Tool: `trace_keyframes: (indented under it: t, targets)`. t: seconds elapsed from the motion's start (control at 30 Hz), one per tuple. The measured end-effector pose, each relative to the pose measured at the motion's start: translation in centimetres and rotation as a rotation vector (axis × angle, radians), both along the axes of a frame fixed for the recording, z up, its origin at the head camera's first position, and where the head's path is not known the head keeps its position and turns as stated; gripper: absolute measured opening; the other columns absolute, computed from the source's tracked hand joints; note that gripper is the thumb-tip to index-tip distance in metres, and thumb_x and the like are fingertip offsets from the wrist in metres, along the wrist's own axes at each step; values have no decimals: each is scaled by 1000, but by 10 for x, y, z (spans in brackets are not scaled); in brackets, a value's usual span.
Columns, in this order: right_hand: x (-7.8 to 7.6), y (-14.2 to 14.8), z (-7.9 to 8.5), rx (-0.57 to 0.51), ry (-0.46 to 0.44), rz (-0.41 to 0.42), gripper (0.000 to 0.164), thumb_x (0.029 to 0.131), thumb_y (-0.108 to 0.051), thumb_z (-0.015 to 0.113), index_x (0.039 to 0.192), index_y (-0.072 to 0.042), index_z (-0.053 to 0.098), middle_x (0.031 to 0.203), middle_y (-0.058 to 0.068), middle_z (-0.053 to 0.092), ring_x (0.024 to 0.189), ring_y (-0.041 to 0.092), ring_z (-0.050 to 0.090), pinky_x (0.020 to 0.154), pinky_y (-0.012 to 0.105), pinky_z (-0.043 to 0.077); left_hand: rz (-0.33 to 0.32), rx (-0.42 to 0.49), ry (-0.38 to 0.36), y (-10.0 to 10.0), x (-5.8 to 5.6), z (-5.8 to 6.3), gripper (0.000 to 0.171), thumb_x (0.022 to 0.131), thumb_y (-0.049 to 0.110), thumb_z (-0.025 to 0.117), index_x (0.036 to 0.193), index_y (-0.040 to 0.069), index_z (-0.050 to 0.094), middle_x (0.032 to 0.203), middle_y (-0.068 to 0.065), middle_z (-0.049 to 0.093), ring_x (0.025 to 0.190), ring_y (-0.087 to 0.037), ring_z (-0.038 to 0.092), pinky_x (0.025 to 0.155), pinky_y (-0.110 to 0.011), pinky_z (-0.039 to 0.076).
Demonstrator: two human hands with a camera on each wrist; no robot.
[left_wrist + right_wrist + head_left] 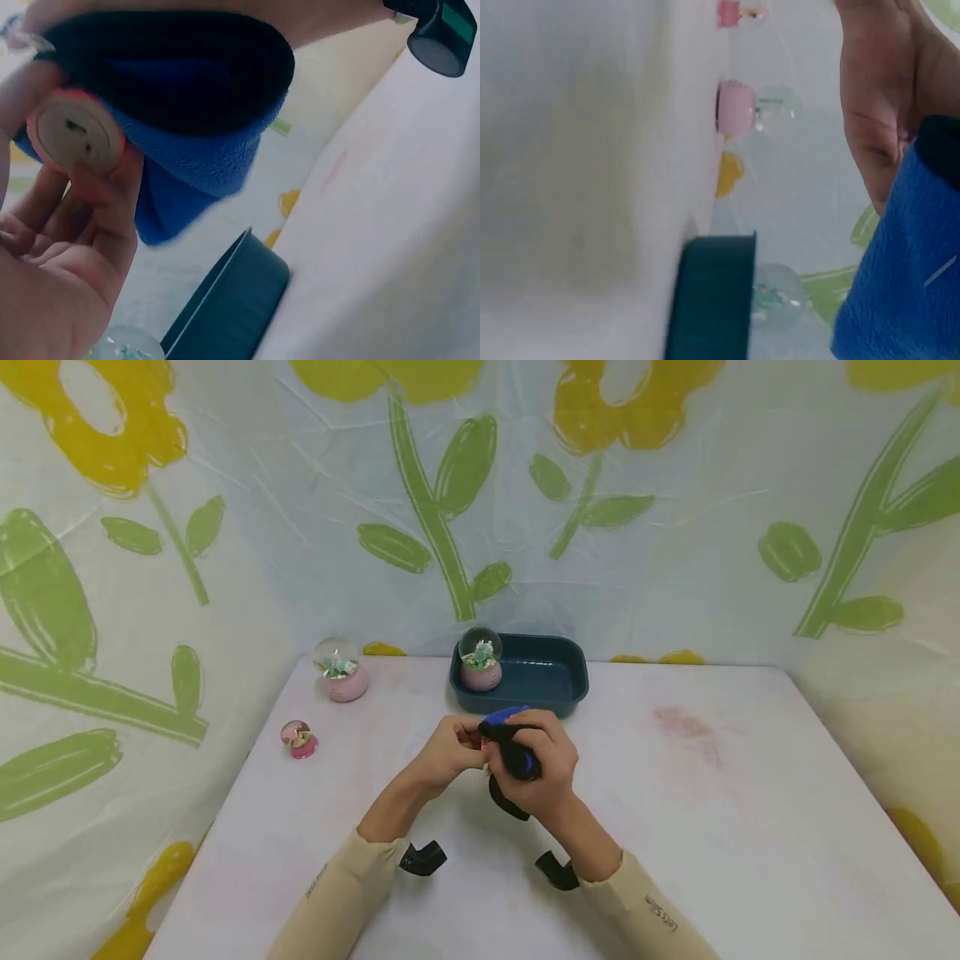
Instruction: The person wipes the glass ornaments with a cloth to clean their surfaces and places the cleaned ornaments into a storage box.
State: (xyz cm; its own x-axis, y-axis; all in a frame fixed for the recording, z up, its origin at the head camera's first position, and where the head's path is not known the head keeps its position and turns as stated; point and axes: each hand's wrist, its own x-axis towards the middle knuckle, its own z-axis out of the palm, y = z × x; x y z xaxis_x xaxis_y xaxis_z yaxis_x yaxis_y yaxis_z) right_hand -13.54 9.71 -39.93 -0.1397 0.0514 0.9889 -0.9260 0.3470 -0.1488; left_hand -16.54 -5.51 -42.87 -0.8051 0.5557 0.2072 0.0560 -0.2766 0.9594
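Note:
Just in front of the dark teal tray, both hands meet over a small snow globe. My left hand (447,753) pinches it between thumb and fingers; in the left wrist view its round, pale underside (79,136) with a pink rim faces the camera. A folded blue and black cloth (206,161) lies against the globe and hides its dome. My right hand (547,764) grips this cloth, fingers curled round its dark, bunched part in the head view.
The teal tray (551,697) holds a larger snow globe (480,670) with a pink base at its left end. Further left stand a similar large globe (342,672) and a small pink one (300,741). A flower-printed curtain (315,527) hangs behind the white table (712,827).

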Motion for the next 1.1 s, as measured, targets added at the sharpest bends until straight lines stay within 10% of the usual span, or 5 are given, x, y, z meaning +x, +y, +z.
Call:
trace_keyframes:
  t: [0.33, 0.83, 1.1]
  targets:
    - [10, -5, 2, -325, -474, 128, 14, 75, 13, 62, 83, 15, 51, 83, 29, 58, 83, 17, 57, 78, 27, 48, 149, -71, 149, 1, -2, -3, 29, 72, -14, 74, 100, -13, 66, 90, -8, 70, 73, -17, 64, 69, -28, 55]
    - [7, -12, 3, -37, -181, -43, 18, 75, -5, 67, 74, 7, 54, 79, 25, 61, 70, 38, 60, 75, 33, 52, 117, -158, 26, -5, -4, -3, 29, 72, -11, 63, 101, -15, 65, 83, -3, 66, 70, -13, 58, 59, -24, 46]
    - [10, -8, -9, -81, -241, -9, 18, 67, 1, 67, 75, 11, 54, 80, 27, 61, 73, 40, 60, 82, 28, 50, 130, -204, 7, 0, -4, -12, 25, 76, -7, 64, 100, -12, 66, 86, -5, 68, 77, -12, 62, 63, -25, 48]
